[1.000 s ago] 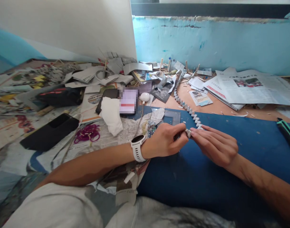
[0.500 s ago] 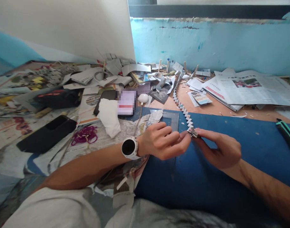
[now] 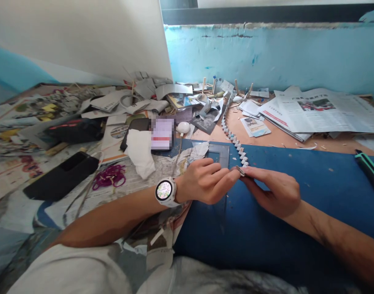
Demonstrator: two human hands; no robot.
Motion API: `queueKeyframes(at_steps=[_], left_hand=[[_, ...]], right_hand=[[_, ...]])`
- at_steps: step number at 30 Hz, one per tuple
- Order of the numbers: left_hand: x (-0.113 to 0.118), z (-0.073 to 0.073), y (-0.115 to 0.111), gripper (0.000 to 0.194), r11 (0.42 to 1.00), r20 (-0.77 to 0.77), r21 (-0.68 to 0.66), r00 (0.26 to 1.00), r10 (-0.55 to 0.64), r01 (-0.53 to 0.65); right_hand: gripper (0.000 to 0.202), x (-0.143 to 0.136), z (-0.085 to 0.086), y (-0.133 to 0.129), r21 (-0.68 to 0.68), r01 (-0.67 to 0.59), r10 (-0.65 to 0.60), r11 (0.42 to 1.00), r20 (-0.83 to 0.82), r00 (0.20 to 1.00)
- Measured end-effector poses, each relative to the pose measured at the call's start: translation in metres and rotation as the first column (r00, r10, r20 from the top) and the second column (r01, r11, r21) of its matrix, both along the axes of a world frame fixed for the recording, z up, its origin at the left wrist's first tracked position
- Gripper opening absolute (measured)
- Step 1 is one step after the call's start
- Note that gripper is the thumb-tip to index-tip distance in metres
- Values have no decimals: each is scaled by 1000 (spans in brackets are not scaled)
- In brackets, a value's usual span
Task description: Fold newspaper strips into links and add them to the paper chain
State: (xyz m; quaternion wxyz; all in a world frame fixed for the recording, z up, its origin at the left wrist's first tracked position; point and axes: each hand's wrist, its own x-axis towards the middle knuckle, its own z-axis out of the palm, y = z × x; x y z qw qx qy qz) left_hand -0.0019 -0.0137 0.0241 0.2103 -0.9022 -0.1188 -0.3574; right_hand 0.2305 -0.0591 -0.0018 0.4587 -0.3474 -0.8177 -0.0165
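A zigzag chain of folded paper (image 3: 236,142) runs from the back of the table down to my fingers. At its near end is a small folded piece of printed paper (image 3: 241,171), pinched between both hands. My left hand (image 3: 208,179), with a white watch on its wrist, has its fingers curled and its fingertips closed on the left side of that end. From the right, the thumb and forefinger of my right hand (image 3: 275,190) grip the same end. Both hands are just above a blue mat (image 3: 321,196); my fingers partly cover the folds.
A clear plastic ruler frame (image 3: 219,153) lies on the mat. Toward the right edge is a green and black cutter (image 3: 369,171). Newspapers (image 3: 328,110) lie at the back right. On the left are a phone (image 3: 162,136), a white tissue (image 3: 140,153), purple string (image 3: 109,176) and paper scraps.
Both hands have shifted slightly left with the chain's near end and come closer together. The folded end is turned and more covered by fingers. The watch face has lit up.
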Motion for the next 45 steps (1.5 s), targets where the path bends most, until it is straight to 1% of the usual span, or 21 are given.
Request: queueKeyframes(at_steps=[3, 7, 10, 12, 14, 16, 18, 22, 25, 29, 33, 38, 42, 45], left_hand=[[0, -1, 0, 16, 1000, -8, -1, 1000, 13, -13], [1, -1, 0, 8, 999, -31, -2, 998, 52, -52], [0, -2, 2, 4, 998, -48, -40, 997, 53, -55], [-3, -3, 5, 13, 998, -37, -56, 999, 37, -39], [-6, -5, 9, 28, 999, -21, -42, 1000, 20, -21], [-9, -5, 13, 36, 999, -17, -36, 1000, 16, -16], [-11, -4, 16, 36, 998, -18, -55, 1000, 16, -17], [-10, 0, 17, 31, 998, 0, -57, 1000, -20, 20], [-9, 1, 15, 27, 999, 7, -13, 999, -47, 47], [-7, 0, 14, 18, 999, 20, 34, 999, -42, 41], [-5, 0, 14, 19, 998, 18, -2, 998, -61, 61], [-2, -3, 12, 16, 996, 15, -41, 997, -77, 78], [-1, -6, 10, 7, 992, -45, -128, 999, -25, 19], [0, -5, 9, 4, 993, -92, -120, 996, -3, -8]], right_hand=[[33, 0, -3, 1, 6, 22, -22, 1000, 17, 1000], [31, 0, -5, 1, -4, 33, -33, 999, 32, 999], [28, 0, -4, 2, -13, 37, -36, 999, 41, 999], [24, -2, -2, 2, -32, 55, -54, 998, 15, 998], [20, -3, 2, 2, -59, 86, -89, 995, -51, 995], [18, -4, 5, 1, -93, 101, -113, 990, -130, 985], [18, -5, 8, 1, -152, 77, -106, 985, -189, 976], [17, -4, 10, -1, -279, -58, -10, 958, -237, 971], [17, -4, 10, -1, -304, -110, 40, 946, -228, 973], [17, -5, 9, -2, -294, -81, 14, 952, -225, 974], [18, -5, 9, -2, -272, -71, 13, 960, -209, 978], [20, -3, 4, -1, -167, -60, 46, 984, -88, 995], [22, -2, 2, -2, -93, -53, 56, 994, 28, 998], [24, -1, 2, -2, -44, -35, 38, 998, 73, 997]])
